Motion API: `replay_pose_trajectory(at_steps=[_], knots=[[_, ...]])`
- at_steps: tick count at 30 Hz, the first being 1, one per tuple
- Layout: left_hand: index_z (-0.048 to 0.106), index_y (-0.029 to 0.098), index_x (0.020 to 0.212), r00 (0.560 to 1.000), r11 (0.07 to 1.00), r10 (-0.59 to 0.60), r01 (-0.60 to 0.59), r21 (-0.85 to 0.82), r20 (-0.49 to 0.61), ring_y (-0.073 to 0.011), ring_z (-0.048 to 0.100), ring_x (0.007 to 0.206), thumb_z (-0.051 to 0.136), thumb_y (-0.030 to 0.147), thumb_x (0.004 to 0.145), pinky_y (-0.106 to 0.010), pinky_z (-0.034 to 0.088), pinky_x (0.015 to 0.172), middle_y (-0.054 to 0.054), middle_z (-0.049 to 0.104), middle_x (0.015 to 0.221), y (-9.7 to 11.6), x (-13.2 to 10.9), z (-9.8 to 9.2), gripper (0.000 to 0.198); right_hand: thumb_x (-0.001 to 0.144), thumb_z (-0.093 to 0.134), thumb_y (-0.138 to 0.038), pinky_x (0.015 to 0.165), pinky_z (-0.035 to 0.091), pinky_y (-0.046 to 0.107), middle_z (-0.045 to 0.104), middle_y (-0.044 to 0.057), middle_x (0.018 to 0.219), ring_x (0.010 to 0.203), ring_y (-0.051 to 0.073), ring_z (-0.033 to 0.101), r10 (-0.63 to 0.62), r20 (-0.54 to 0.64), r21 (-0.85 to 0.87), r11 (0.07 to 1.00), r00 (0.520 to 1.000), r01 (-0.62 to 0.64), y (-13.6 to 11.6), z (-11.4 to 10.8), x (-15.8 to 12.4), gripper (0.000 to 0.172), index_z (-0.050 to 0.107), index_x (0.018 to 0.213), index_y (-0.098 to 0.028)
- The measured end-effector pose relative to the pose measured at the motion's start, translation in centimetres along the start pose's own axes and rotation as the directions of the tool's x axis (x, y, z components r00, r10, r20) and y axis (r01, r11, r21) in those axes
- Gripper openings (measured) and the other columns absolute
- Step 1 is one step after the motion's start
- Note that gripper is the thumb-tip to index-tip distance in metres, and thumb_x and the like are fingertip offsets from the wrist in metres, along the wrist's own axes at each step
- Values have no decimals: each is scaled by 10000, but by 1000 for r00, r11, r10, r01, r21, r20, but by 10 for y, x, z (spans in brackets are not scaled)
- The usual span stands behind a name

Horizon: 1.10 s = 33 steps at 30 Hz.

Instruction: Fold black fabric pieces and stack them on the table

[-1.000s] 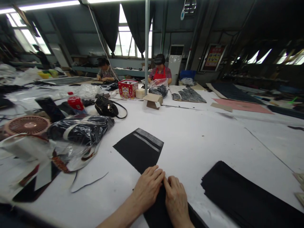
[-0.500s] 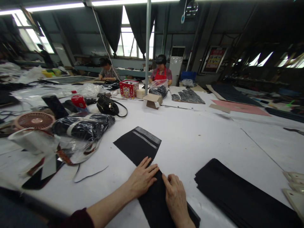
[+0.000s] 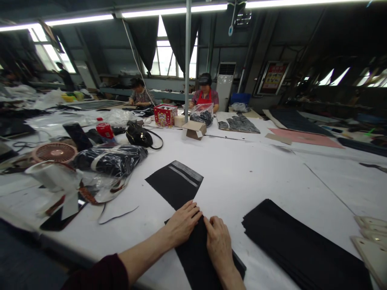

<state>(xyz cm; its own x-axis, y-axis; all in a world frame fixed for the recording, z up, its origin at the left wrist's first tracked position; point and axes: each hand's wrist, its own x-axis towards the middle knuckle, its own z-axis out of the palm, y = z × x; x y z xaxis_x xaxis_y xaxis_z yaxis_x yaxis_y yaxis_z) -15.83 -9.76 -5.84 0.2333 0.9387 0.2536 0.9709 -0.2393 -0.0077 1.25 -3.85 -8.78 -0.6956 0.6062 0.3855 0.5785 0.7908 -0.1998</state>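
Observation:
A long black fabric piece (image 3: 193, 257) lies on the white table, running from the front edge up beneath my hands. Beyond my fingers is a black fabric panel (image 3: 172, 181) with two grey stripes near its far edge. My left hand (image 3: 185, 222) rests flat on the fabric, fingers stretched out and side by side. Close on its right, my right hand (image 3: 219, 241) has curled fingers at the fabric's right edge, with the index finger pressed along it. What lies under the curled fingers is hidden. A small dark corner pokes out left of my left wrist.
A stack of black fabric (image 3: 299, 241) lies to the right, beside pale plates (image 3: 370, 249). On the left are a plastic-wrapped bundle (image 3: 111, 159), a pink fan (image 3: 55, 152) and a black handbag (image 3: 139, 136). An open cardboard box (image 3: 194, 129) stands by the pole. Two people sit across the table.
The camera view has shifted slightly, so the left-side things appear farther right. Both hands stay on the black fabric in nearly the same pose, the right one slightly nearer the left.

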Motion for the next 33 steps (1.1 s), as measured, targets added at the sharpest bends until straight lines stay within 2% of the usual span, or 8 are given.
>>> replay_pose_trajectory(at_steps=[8, 10, 13, 16, 19, 26, 30, 33], knots=[[488, 225, 1282, 999, 1000, 20, -20, 2, 35, -254, 409, 1291, 509, 294, 928, -442, 246, 1133, -96, 505, 1314, 7, 0, -15, 361, 861, 442, -8, 736, 401, 339, 547, 69, 957, 871, 212, 500, -12, -20, 31, 999, 1000, 12, 8, -7, -16, 396, 561, 1198, -178], [485, 212, 1280, 997, 999, 51, -50, -15, 52, -248, 392, 1300, 517, 282, 923, -428, 248, 1134, -84, 521, 1292, 8, 3, -18, 365, 868, 434, -11, 733, 403, 341, 546, 69, 954, 867, 212, 497, -6, -19, 44, 999, 1000, 7, 10, -8, -19, 385, 563, 1192, -174], [476, 174, 1270, 993, 995, 86, -82, -48, 85, -204, 451, 1228, 472, 204, 929, -371, 273, 1122, -80, 567, 1211, 12, 6, -20, 342, 869, 416, -2, 729, 404, 340, 545, 69, 944, 864, 211, 495, -1, -38, 62, 998, 999, 3, 13, -10, -24, 378, 569, 1170, -170], [429, 147, 1314, 988, 995, 90, -83, -59, 127, -204, 492, 1155, 497, 143, 872, -362, 293, 1110, -101, 559, 1191, 17, 7, -20, 448, 864, 411, 6, 734, 407, 341, 543, 68, 932, 860, 210, 495, -4, -52, 73, 997, 999, 8, 16, -12, -31, 374, 573, 1154, -166], [411, 183, 1345, 983, 993, 115, -108, -54, 146, -226, 483, 1151, 540, 141, 825, -393, 288, 1112, -101, 531, 1210, 21, 8, -20, 537, 862, 414, 6, 743, 412, 342, 543, 70, 940, 865, 210, 494, -3, -50, 79, 997, 999, 7, 18, -17, -37, 374, 567, 1159, -164], [412, 114, 1335, 968, 984, 172, -161, -72, 184, -223, 487, 1142, 449, 124, 882, -345, 374, 1044, -119, 546, 1183, 31, 12, -23, 454, 861, 419, -4, 750, 418, 335, 554, 66, 945, 873, 205, 506, 3, -67, 75, 997, 998, 2, 22, -25, -49, 371, 567, 1150, -183], [392, 211, 1361, 962, 988, 151, -137, -75, 230, -233, 502, 1106, 518, 132, 830, -371, 417, 990, -95, 534, 1183, 37, 12, -27, 552, 879, 409, -22, 752, 419, 340, 557, 68, 951, 876, 206, 509, -1, -71, 75, 997, 997, 6, 26, -28, -59, 344, 567, 1139, -182], [413, 242, 1351, 964, 986, 163, -154, -61, 212, -242, 503, 1078, 503, 153, 860, -397, 418, 977, -91, 539, 1149, 41, 13, -29, 507, 890, 404, -32, 743, 423, 338, 556, 67, 938, 871, 203, 514, -6, -83, 82, 997, 997, 13, 30, -31, -65, 336, 570, 1143, -177]])
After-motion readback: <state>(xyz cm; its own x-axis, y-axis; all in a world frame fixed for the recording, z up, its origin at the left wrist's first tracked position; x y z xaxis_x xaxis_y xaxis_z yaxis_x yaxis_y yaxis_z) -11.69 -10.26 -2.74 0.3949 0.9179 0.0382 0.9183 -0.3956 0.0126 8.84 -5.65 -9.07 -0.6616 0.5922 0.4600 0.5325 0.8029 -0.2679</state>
